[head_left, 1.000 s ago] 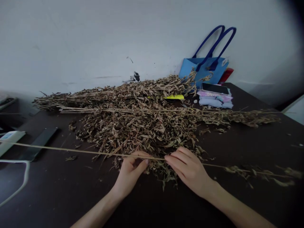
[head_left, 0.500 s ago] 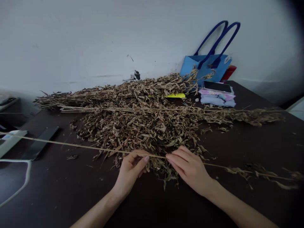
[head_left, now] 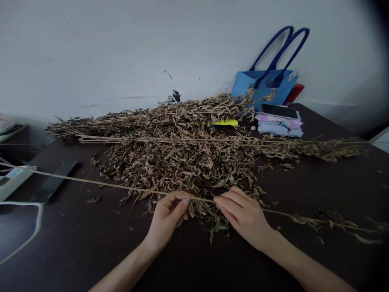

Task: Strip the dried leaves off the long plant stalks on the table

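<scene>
Stem (head_left: 91, 181): pale and thin, is running from the left edge through both hands and out to the right, where sparse dried leaves (head_left: 304, 220) are clinging to it.
White device (head_left: 15, 183): is lying at the left edge, with the stem crossing over it in view.
White cable (head_left: 38, 223): is curving below the device, near the left edge.
Dark slab (head_left: 56, 178): is lying just beside the device, also crossed by the stem.
Back bundle (head_left: 146, 115): leafy dried stalks are lying lengthwise by the wall (head_left: 121, 48).
Left hand (head_left: 165, 215): thumb and index finger are pinching the stem, leaving no visible gap between their tips; the other fingers are curling beneath.
Leaf pile (head_left: 182, 162): crumpled brown leaves are spreading over the dark table (head_left: 91, 239), behind both hands.
Right hand (head_left: 243, 213): fingers are bunching together over the stem, near the left hand, holding it at their tips; the thumb is mostly hiding.
Blue bag (head_left: 261, 83): is standing against the wall, handles up.
Folded cloth (head_left: 279, 127): is supporting a phone (head_left: 279, 111) before the bag.
</scene>
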Demonstrator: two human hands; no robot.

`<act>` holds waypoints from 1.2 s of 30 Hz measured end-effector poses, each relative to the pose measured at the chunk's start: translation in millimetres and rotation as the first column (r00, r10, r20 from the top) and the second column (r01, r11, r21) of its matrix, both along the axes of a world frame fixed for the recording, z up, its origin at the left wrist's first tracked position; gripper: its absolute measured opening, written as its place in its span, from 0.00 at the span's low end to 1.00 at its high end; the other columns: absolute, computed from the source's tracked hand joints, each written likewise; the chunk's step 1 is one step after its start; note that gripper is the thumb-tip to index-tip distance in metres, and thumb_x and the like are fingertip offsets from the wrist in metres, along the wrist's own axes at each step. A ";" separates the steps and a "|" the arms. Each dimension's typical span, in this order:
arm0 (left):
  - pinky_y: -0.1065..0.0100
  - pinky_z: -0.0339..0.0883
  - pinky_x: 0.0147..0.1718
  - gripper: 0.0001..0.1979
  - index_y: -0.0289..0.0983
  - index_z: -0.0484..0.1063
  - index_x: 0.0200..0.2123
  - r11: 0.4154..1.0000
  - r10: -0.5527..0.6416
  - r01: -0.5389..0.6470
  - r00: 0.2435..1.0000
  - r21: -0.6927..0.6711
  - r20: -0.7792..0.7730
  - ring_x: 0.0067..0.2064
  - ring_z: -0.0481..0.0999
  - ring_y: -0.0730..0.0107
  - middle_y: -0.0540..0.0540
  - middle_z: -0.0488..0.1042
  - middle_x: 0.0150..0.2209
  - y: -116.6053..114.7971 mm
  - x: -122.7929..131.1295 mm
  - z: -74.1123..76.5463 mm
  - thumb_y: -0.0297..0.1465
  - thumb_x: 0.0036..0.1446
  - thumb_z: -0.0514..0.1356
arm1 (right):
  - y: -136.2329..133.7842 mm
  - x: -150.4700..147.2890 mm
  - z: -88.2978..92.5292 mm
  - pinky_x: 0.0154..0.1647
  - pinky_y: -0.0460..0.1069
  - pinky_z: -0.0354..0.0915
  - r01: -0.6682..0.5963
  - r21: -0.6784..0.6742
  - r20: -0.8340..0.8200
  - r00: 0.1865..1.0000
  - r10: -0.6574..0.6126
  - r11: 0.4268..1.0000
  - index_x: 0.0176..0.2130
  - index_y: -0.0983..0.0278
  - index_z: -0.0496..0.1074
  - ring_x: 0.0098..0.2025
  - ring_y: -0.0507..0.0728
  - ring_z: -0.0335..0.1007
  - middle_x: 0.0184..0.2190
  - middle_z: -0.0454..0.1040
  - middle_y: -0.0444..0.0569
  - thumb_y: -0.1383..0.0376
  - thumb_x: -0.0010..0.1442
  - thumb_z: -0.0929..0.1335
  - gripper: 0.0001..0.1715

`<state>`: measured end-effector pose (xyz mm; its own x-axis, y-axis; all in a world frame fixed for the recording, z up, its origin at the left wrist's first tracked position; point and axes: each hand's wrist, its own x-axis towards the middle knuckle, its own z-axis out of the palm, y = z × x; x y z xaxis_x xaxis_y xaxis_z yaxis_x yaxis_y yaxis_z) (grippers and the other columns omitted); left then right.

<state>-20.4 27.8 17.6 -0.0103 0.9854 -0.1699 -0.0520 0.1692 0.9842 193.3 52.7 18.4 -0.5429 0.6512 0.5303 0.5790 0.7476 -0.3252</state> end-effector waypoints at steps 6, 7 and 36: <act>0.79 0.54 0.14 0.11 0.35 0.73 0.35 1.000 0.002 -0.002 1.000 -0.009 0.023 0.19 0.63 0.81 0.50 0.68 0.24 -1.1 -0.1 -0.5 0.37 0.54 0.61 | -2.1 0.2 0.4 0.38 0.51 0.64 -0.007 0.053 0.008 1.000 0.006 0.999 0.41 0.66 0.70 0.37 0.55 0.65 0.33 0.72 0.51 0.74 0.60 0.63 0.11; 0.79 0.54 0.14 0.10 0.35 0.73 0.35 1.000 -0.003 0.003 1.000 -0.010 0.018 0.19 0.62 0.81 0.51 0.67 0.23 -1.2 -0.2 -0.3 0.36 0.54 0.60 | -2.5 0.0 0.4 0.38 0.51 0.64 -0.006 0.051 0.014 1.000 0.006 0.999 0.41 0.66 0.71 0.37 0.55 0.65 0.33 0.72 0.51 0.74 0.59 0.63 0.11; 0.78 0.61 0.19 0.06 0.36 0.76 0.36 0.971 -0.165 0.169 0.985 0.168 -0.042 0.22 0.66 0.84 0.47 0.68 0.35 1.2 -4.2 -6.2 0.30 0.55 0.61 | -6.9 -6.0 -3.5 0.35 0.47 0.64 -0.057 -0.019 -0.044 0.997 0.056 0.998 0.41 0.66 0.71 0.35 0.53 0.67 0.32 0.72 0.50 0.72 0.61 0.62 0.10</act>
